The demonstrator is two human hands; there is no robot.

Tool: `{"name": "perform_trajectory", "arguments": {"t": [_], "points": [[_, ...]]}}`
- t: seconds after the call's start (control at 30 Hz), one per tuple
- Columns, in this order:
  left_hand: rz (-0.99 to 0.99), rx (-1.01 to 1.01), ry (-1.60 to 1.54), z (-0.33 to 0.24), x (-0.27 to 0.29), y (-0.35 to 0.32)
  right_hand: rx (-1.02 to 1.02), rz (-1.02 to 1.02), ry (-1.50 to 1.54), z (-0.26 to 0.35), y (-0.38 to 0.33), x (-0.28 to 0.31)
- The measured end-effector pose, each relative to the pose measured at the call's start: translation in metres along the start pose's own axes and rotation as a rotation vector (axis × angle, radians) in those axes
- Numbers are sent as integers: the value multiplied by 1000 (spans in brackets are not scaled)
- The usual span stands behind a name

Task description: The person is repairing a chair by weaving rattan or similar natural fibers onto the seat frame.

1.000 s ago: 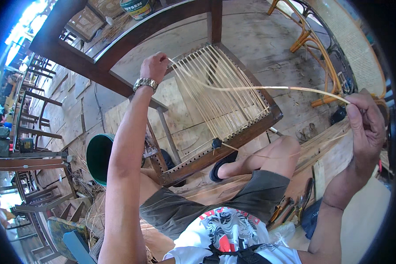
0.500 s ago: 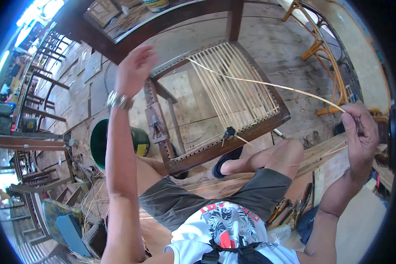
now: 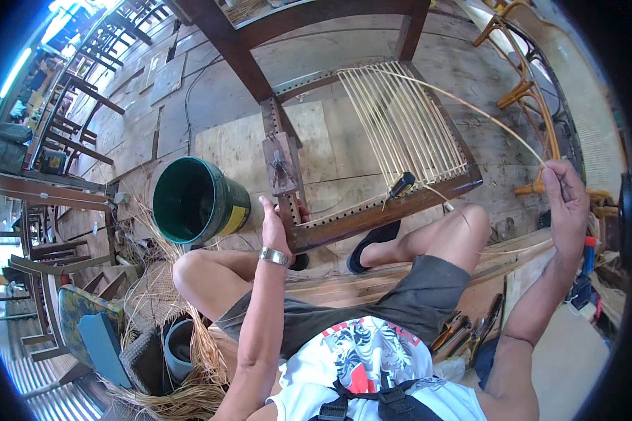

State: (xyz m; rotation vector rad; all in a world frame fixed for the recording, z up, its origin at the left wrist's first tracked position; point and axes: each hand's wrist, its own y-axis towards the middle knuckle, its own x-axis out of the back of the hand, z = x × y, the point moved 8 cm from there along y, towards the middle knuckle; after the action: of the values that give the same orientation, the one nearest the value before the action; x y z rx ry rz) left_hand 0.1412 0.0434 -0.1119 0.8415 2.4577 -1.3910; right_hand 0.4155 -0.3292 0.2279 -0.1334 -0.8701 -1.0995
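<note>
A dark wooden chair frame (image 3: 372, 219) with rows of small holes along its rails lies before me. Pale cane strands (image 3: 404, 130) run in parallel across the right part of its seat opening. My left hand (image 3: 277, 228) is closed round the frame's near left corner, the thumb on top. Out to the right, my right hand (image 3: 567, 186) pinches the end of a loose cane strand (image 3: 472, 105), which arcs back to the far rail. A black-handled tool (image 3: 402, 184) stands at the near rail beside the strands. A worn wooden block (image 3: 281, 165) sits on the left rail.
A green bucket (image 3: 184, 203) stands left of the frame. Bundles of loose cane (image 3: 207, 344) lie by my left leg. Hand tools (image 3: 477, 333) rest at my right side. Curved rattan furniture (image 3: 534, 105) stands at the right, and chair frames (image 3: 84, 112) at far left.
My left hand has come down from above the far left side onto the frame's near left corner. My right hand still holds the strand, which now bows higher. The view has shifted.
</note>
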Motion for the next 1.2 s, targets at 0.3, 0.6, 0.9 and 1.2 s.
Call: {"name": "perform_trajectory", "arguments": {"t": [0.3,0.6,0.9,1.2], "points": [[-66,-55,-135,53,5,-20,-24,-103,-11,31,-3,16],[62,44,-35,61,47,29,-20,-155,-155,58,6,34],[129,-942,987,-37,-80,174,-52,-65,-252,81,4,29],[382,-975,224,-82,-155,215,-169,10,-389,100,9,22]]}}
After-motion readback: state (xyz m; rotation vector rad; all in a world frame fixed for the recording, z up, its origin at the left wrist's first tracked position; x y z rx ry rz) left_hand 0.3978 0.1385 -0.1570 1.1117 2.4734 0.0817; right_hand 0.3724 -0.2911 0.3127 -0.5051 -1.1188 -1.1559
